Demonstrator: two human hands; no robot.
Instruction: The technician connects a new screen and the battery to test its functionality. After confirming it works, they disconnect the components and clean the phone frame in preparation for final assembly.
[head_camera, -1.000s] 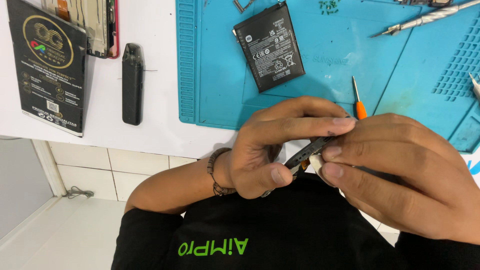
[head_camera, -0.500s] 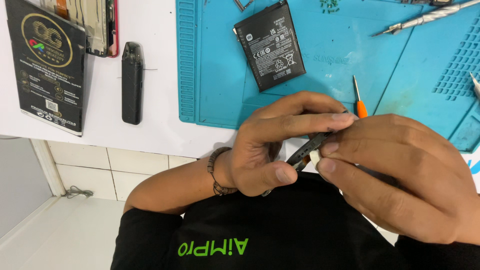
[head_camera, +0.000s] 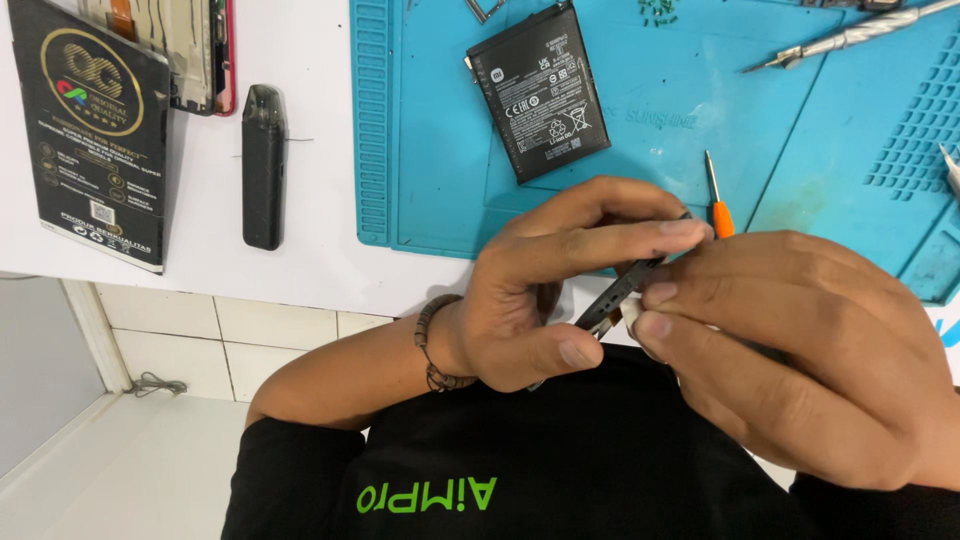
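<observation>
A person seen from above, wearing a black short-sleeved cotton T-shirt (head_camera: 560, 470) with bright green block lettering (head_camera: 425, 495) printed across the chest. The sleeves end above the elbow, leaving the forearms bare. A dark beaded bracelet (head_camera: 430, 345) circles the left wrist. Both hands are bare, without gloves or rings, and the fingernails are short.

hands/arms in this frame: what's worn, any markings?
Both bare. Left hand has a dark beaded bracelet at the wrist; its forearm is bare up to a black sleeve. Right hand shows no rings or bands. No gloves, no visible markings.
</observation>
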